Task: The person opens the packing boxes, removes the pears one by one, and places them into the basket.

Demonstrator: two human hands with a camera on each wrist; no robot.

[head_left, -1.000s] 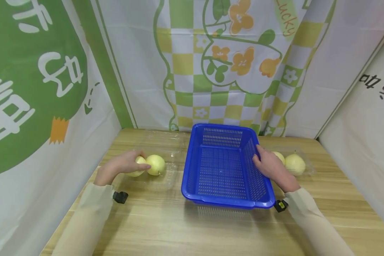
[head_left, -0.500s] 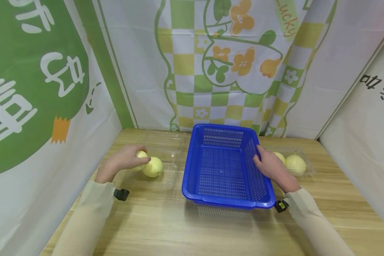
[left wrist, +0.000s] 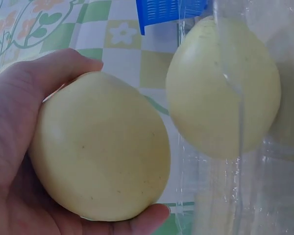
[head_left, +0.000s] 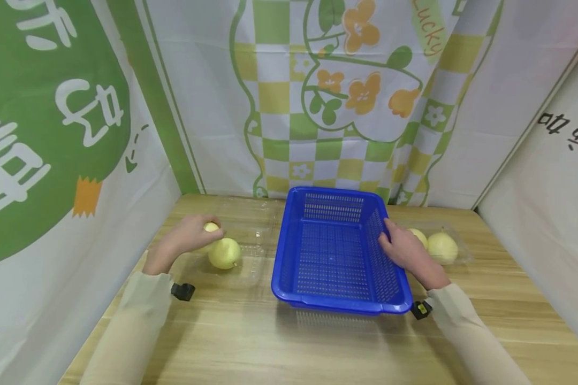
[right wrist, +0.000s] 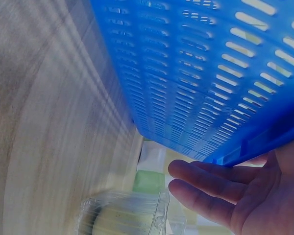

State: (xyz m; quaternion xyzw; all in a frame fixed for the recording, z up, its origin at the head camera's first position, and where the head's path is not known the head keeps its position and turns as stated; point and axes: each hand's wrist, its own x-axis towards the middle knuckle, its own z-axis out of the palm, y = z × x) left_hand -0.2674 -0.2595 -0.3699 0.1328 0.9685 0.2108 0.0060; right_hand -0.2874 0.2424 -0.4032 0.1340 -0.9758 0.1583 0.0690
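My left hand [head_left: 185, 236] grips a pale yellow pear [left wrist: 103, 147], its fingers and thumb curled round the fruit. In the left wrist view this pear is apart from a second pear [left wrist: 223, 88], seen partly through clear plastic. From the head view, that second pear [head_left: 225, 254] sits in a clear plastic container [head_left: 255, 270] on the left, just below my fingertips. My right hand [head_left: 407, 250] holds the right rim of a blue plastic basket [head_left: 334, 256], thumb inside and fingers outside. The basket has slotted walls and nothing in it.
Right of the basket, two more pears [head_left: 443, 247] sit in another clear container [head_left: 466, 255], one partly hidden by my right hand. Everything stands on a wood-grain table [head_left: 250, 347]. A patterned curtain [head_left: 327, 144] hangs behind, with printed cloth walls at both sides.
My left hand has lifted its pear slightly. The second pear has shifted left and nearer to me in the container. My right hand and the basket stay in place.
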